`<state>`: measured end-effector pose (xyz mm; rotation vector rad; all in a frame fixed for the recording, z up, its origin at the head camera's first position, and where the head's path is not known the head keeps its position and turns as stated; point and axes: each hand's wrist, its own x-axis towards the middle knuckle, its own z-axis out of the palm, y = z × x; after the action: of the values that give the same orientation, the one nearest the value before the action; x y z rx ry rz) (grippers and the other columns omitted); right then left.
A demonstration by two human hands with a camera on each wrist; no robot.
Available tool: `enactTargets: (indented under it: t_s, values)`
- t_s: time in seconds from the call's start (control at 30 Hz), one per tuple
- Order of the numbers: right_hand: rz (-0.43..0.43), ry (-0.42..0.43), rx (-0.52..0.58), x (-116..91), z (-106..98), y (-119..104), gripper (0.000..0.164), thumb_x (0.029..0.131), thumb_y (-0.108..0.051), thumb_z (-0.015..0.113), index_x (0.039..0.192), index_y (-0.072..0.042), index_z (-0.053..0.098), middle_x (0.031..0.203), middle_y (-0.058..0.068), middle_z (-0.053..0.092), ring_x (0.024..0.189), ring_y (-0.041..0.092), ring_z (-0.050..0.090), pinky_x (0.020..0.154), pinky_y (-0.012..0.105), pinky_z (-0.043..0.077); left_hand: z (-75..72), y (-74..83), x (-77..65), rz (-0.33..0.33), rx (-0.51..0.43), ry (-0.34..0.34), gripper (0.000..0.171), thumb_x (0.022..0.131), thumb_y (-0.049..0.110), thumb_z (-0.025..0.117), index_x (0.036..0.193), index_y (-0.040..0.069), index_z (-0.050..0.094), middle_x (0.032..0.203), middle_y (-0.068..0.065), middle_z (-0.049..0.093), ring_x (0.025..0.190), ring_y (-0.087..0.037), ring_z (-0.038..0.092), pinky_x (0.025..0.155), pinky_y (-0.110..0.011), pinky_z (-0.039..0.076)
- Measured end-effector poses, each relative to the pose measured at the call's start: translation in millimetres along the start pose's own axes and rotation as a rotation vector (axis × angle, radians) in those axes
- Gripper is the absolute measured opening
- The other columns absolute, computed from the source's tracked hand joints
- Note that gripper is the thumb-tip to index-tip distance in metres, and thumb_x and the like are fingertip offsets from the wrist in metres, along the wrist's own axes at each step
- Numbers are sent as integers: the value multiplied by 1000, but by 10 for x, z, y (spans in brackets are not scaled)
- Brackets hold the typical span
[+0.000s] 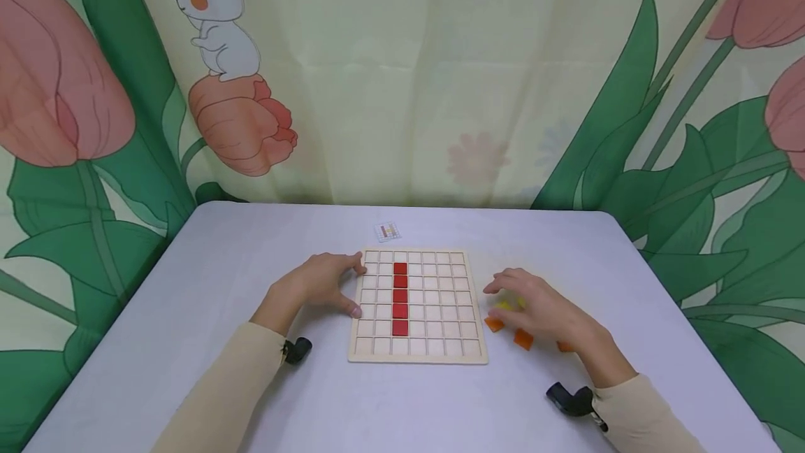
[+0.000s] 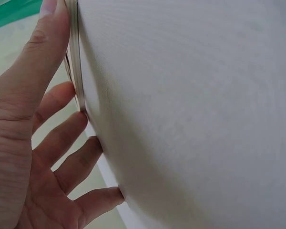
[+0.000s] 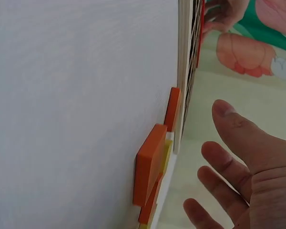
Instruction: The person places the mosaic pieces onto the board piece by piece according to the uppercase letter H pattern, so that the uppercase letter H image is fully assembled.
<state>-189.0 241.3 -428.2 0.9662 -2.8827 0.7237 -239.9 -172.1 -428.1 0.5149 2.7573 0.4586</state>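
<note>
A wooden grid board (image 1: 418, 359) lies flat on the white table, with a column of several red square tiles (image 1: 400, 296) in its left-middle cells. My left hand (image 1: 321, 282) rests at the board's left side, thumb and forefinger touching the edge. The left wrist view shows the thumb (image 2: 44, 45) along that edge and the other fingertips down on the table. Right of the board, my right hand (image 1: 537, 306) hovers with spread fingers over loose orange tiles (image 1: 523, 339) and yellow tiles (image 1: 504, 305). Nothing shows between its fingers in the right wrist view; some tiles are hidden beneath it.
A small card (image 1: 386, 231) with a coloured grid pattern lies behind the board. Black wrist straps (image 1: 571, 399) stick out near both cuffs. Behind the table (image 1: 251, 243) hangs a curtain (image 1: 390, 89) printed with tulips and a white rabbit.
</note>
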Motion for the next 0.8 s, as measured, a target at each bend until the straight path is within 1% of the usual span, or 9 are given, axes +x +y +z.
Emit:
enactTargets:
  t_s: [0.2, 0.3, 0.4, 0.5, 0.6, 0.8]
  values:
    - [59, -34, -19, -82, -66, 80, 31, 89, -20, 82, 118, -17, 72, 123, -3, 65, 122, 27, 58, 101, 52, 53, 8, -11, 11, -2, -5, -1, 87, 60, 58, 95, 135, 28, 64, 161, -1, 44, 145, -31, 45, 117, -54, 40]
    - [85, -52, -26, -112, -82, 112, 33, 89, -19, 82, 121, -16, 71, 121, -3, 65, 118, 24, 58, 100, 51, 53, -1, -17, 22, 6, 0, -3, 87, 60, 60, 94, 135, 29, 63, 161, -2, 45, 145, -31, 46, 116, -54, 41]
    - [100, -67, -36, -138, -83, 139, 37, 89, -16, 81, 124, -15, 69, 122, -2, 66, 117, 23, 57, 100, 50, 52, 21, -25, 27, 6, -5, 1, 88, 60, 60, 94, 136, 29, 63, 160, -2, 46, 144, -31, 46, 116, -55, 41]
    - [108, -78, -40, -138, -83, 154, 39, 89, -16, 81, 126, -15, 68, 124, -1, 65, 118, 24, 56, 101, 50, 52, 10, -27, 31, -1, -6, 10, 87, 60, 59, 95, 135, 29, 63, 158, -2, 48, 144, -31, 46, 116, -55, 41]
    - [124, -98, -32, -134, -81, 162, 39, 89, -15, 81, 126, -15, 69, 124, -2, 65, 118, 24, 55, 101, 50, 52, 4, -21, 28, -8, -12, 6, 88, 60, 59, 95, 136, 29, 63, 158, -3, 49, 144, -32, 46, 115, -55, 41]
    - [144, -133, -31, -106, -99, 161, 40, 89, -15, 81, 127, -16, 68, 122, -3, 66, 118, 23, 55, 101, 49, 52, -5, -8, 23, -1, -25, -6, 87, 61, 57, 95, 136, 27, 63, 159, -4, 47, 145, -32, 45, 116, -55, 40]
